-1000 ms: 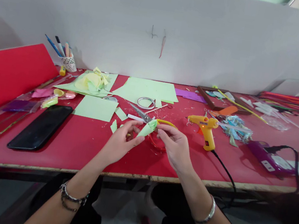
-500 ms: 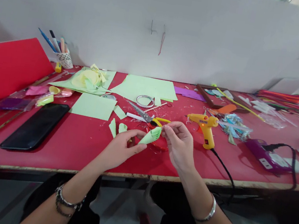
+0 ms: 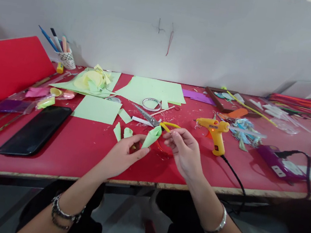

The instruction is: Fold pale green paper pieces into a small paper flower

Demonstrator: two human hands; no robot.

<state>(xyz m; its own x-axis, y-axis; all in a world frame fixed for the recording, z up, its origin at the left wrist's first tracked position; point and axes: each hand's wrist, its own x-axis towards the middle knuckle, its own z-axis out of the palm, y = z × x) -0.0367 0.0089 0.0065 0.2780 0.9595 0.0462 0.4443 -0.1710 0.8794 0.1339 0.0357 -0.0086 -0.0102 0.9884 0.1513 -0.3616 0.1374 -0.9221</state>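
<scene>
Near the front edge of the red desk point(image 3: 79, 151), about the middle, the left hand point(image 3: 121, 156) pinches the narrow end of a light green paper cone point(image 3: 152, 136) between thumb and fingers, with the wide end pointing up. The right hand point(image 3: 185, 152) is just beside the cone, half curled, its fingertips close together by the cone's top. I cannot tell if they touch the paper or hold some tiny bit. To roll this cone well, I think the left hand should squeeze softly so the tip stays tight and is not crushed, and the right hand should tug the loose edge gently so the paper does not spring open. Two small green paper bits point(image 3: 122, 132) lie on the desk just behind the left hand. Scissors point(image 3: 150, 119) with yellow handles lie behind the cone, and a yellow glue gun point(image 3: 215, 132) stands off to the right. Something red sits under the hands, but they hide most of it. The cone's seam cannot be seen.
</scene>
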